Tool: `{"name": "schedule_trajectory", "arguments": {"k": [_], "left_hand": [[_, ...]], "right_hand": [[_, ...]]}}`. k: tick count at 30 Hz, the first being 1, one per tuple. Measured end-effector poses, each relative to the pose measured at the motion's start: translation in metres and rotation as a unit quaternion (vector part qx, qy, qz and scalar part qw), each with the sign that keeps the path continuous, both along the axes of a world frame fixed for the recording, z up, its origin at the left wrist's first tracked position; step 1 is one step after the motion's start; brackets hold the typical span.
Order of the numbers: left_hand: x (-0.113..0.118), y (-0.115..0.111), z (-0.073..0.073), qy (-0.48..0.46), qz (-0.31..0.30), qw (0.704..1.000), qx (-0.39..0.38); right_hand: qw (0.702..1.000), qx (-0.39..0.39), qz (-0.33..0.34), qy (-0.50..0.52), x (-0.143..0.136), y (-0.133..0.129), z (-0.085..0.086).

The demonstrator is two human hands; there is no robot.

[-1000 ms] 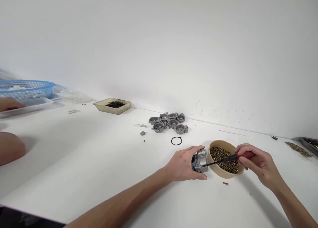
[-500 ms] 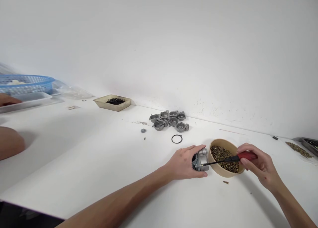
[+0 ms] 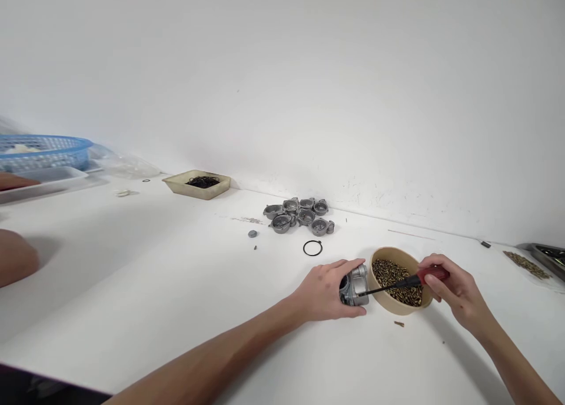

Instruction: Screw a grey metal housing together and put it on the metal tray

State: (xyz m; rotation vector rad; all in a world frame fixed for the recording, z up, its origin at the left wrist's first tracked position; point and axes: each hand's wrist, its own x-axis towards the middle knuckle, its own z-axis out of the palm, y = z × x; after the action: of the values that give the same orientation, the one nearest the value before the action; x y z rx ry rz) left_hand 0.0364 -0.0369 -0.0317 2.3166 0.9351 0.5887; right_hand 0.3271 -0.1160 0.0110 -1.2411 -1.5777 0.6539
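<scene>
Two bare hands at a white counter [image 3: 176,311], left hand [image 3: 324,291] fingers clamped on a grey metal housing [image 3: 355,285] resting on the counter, right hand [image 3: 454,290] fingers closed around a red-handled screwdriver [image 3: 408,281], tip against the housing, shaft crossing a tan bowl [image 3: 392,304] full of brass screws [image 3: 395,278], beige tray [image 3: 196,188] holding black rings [image 3: 202,182] farther back.

I'm seeing a matt grey cast-metal housing [image 3: 355,286], brassy glossy screws [image 3: 397,280] in a smooth tan bowl [image 3: 392,303], a screwdriver [image 3: 408,281] with shiny red plastic handle, all on a smooth white matt surface [image 3: 176,299].

No legible text (anywhere here)
</scene>
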Motion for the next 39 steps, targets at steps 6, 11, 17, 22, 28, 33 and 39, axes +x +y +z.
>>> {"name": "schedule_trajectory", "arguments": {"k": [6, 11, 17, 22, 28, 33, 39], "left_hand": [[-0.001, 0.004, -0.001, 0.000, 0.020, 1.000, -0.009], [-0.002, 0.005, -0.007, -0.004, 0.001, 1.000, 0.030], [-0.002, 0.006, -0.005, -0.004, 0.015, 1.000, 0.015], [-0.001, 0.006, -0.006, 0.016, 0.003, 0.999, 0.041], [-0.002, 0.005, -0.001, 0.017, 0.028, 0.999, 0.012], [-0.002, 0.005, -0.002, 0.035, 0.022, 0.999, 0.036], [-0.002, 0.005, -0.010, 0.046, 0.029, 0.994, 0.092]], "right_hand": [[1.000, 0.005, -0.012, -0.011, -0.003, 0.000, -0.001], [0.999, 0.019, 0.037, 0.011, -0.004, -0.002, 0.001], [1.000, -0.015, -0.022, -0.017, -0.003, 0.000, -0.002], [0.997, 0.030, 0.063, -0.032, 0.003, 0.002, -0.001], [1.000, 0.000, 0.021, -0.006, -0.004, -0.005, 0.002], [0.999, -0.034, -0.004, 0.018, -0.009, -0.007, 0.004], [0.995, -0.081, -0.022, 0.048, -0.010, -0.003, 0.001]]}}
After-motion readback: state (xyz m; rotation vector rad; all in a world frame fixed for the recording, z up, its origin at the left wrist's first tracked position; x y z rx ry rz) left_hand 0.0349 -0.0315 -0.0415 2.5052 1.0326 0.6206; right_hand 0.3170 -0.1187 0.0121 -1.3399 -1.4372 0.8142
